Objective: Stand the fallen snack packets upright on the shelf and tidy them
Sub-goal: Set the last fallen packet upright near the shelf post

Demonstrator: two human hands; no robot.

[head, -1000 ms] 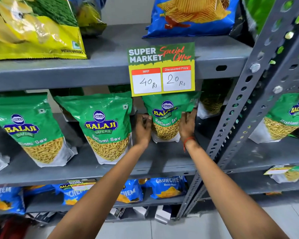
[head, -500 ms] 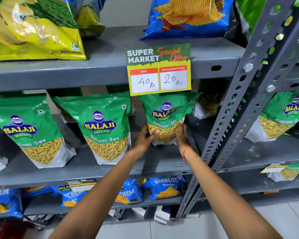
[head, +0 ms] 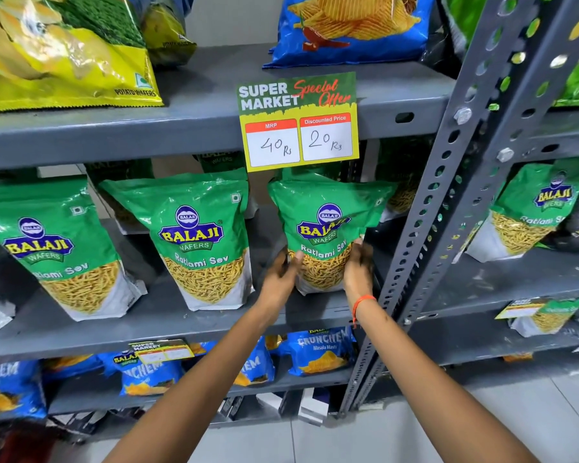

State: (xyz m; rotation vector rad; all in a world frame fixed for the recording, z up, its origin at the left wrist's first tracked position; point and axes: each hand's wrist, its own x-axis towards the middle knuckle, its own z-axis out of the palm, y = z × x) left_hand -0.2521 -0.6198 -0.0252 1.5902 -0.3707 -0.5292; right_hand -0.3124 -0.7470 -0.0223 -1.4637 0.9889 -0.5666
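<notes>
A green snack packet [head: 325,228] stands upright on the middle shelf [head: 168,325], right of centre and just under a hanging price sign [head: 298,123]. Its top leans a little toward the right, and its upper right corner reaches toward the slotted grey upright post [head: 448,208].

Both hands hold the lower half of this packet. The left hand [head: 278,279] presses against its lower left edge, fingers curled around the side and thumb on the front. The right hand [head: 358,265] cups the lower right edge with the fingers together and flat against the packet's side. An orange thread band [head: 363,300] circles the right wrist.

To the left on the same shelf stand two more green packets: a middle packet [head: 201,242] near the held one, with a gap between them, and a far-left packet [head: 57,252] that tilts to the left. More green packets sit in shadow behind the front row.

On the shelf above lie a yellow chips bag [head: 64,51] at the left and a blue chips bag [head: 351,28] at the right. The shelf below holds blue packets [head: 321,352]. Beyond the post, another green packet [head: 528,212] leans on the neighbouring rack.
</notes>
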